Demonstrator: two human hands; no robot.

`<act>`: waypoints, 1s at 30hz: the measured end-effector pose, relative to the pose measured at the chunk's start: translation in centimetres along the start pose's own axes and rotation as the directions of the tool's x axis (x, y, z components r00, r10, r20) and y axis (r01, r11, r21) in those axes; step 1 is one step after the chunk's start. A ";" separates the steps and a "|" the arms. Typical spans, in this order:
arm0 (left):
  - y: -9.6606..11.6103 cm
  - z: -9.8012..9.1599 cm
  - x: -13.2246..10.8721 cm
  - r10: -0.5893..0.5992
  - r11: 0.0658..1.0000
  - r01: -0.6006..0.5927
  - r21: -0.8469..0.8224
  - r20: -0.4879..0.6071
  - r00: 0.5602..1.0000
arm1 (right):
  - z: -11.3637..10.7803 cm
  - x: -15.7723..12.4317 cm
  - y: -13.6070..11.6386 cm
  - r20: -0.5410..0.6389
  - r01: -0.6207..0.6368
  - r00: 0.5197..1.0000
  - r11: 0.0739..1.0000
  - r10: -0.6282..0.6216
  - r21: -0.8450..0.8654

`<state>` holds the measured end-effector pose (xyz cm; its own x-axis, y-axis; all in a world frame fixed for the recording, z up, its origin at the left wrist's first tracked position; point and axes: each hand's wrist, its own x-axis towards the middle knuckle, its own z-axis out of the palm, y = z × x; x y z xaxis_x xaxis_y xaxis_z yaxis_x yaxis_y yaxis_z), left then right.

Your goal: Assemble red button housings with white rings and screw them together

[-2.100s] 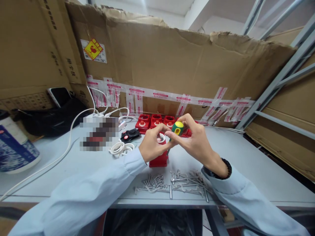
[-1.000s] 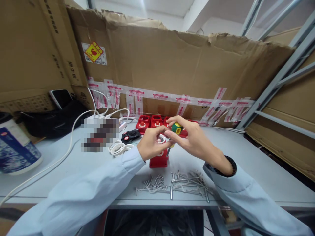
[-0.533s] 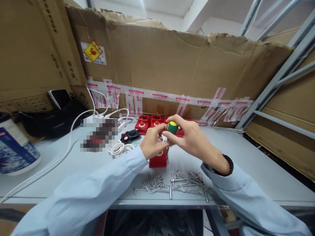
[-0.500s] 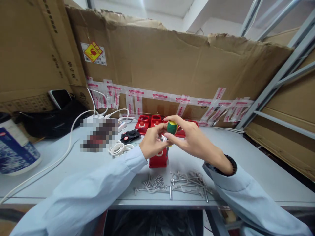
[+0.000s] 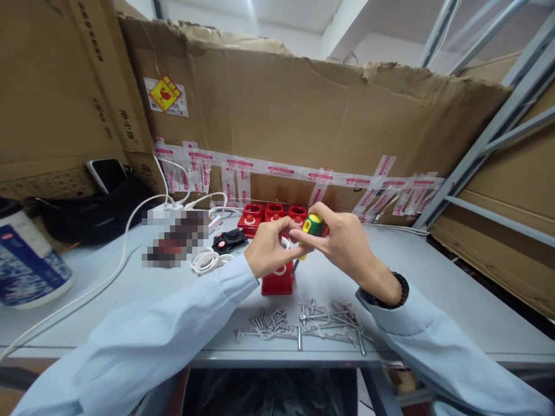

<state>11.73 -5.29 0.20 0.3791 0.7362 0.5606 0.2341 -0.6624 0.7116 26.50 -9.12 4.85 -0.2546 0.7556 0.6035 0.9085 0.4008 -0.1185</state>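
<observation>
A screwdriver (image 5: pixel 314 225) with a green and yellow handle stands slightly tilted, its shaft running down to the right side of a red block-shaped part (image 5: pixel 277 285). My right hand (image 5: pixel 344 242) grips the top of the handle between thumb and fingers. Lower on the handle, the fingertips of my left hand (image 5: pixel 269 247) close around it. The red part sits on the table under my left hand, which covers much of its top; white rings show on it. Where the tip of the screwdriver meets the part is hard to see.
Loose screws (image 5: pixel 273 319) and metal T-handled rods (image 5: pixel 333 316) lie near the table's front edge. More red parts (image 5: pixel 251 218) line up behind my hands. White rings (image 5: pixel 206 261), a black part (image 5: pixel 229 240) and cables lie left. A cardboard wall (image 5: pixel 277 115) stands behind.
My right hand has turned on the screwdriver handle, and the handle's top has shifted right and leans more. My left hand has hardly moved.
</observation>
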 end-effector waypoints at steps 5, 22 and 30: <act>-0.3 -0.5 -0.3 0.040 0.998 -0.039 -0.054 0.027 0.999 | -1.3 0.1 0.3 0.179 0.152 0.964 0.958 -0.199 0.243; -1.1 0.0 -0.2 0.031 0.999 -0.032 0.030 0.041 0.999 | -0.5 1.2 -0.8 0.101 0.103 0.990 0.994 -0.099 -0.039; -0.8 -0.8 -0.4 0.034 0.999 -0.029 -0.038 0.146 0.989 | -2.2 1.0 -0.1 0.178 0.181 0.959 0.959 -0.222 0.218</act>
<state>10.68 -4.93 -0.21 0.5138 0.6849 0.5167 0.1890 -0.6778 0.7105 26.91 -9.52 7.26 -0.5049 0.7278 0.4642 0.7526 0.6345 -0.1761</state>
